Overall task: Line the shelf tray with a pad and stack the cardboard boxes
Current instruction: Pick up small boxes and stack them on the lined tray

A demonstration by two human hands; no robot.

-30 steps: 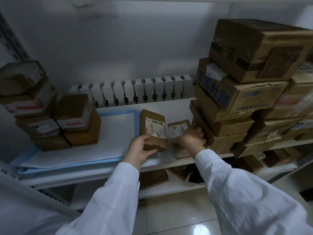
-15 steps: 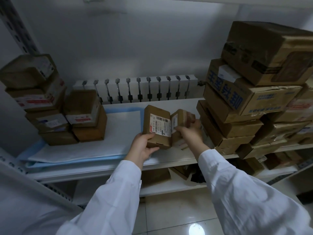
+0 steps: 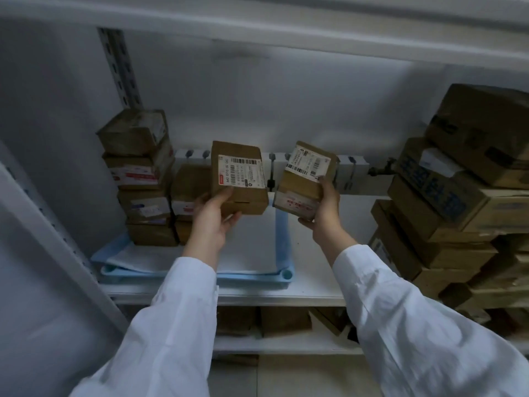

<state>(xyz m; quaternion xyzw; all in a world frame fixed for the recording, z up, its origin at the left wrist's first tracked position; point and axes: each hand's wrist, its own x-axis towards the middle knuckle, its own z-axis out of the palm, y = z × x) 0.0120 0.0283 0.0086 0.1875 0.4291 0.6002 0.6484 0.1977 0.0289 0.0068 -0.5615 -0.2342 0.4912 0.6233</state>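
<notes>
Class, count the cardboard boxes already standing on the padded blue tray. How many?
6. Four in the tall stack at the tray's left end; two in the shorter stack beside it, partly behind the left hand. More could be hidden behind them.

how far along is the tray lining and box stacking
Done: the white pad lies in the blue tray, with stacked boxes at its left end. In hand: the left hand grips a labelled box, the right hand grips a second box, both in the air. Left: placing those two, then likely the big pile on the right.
</notes>
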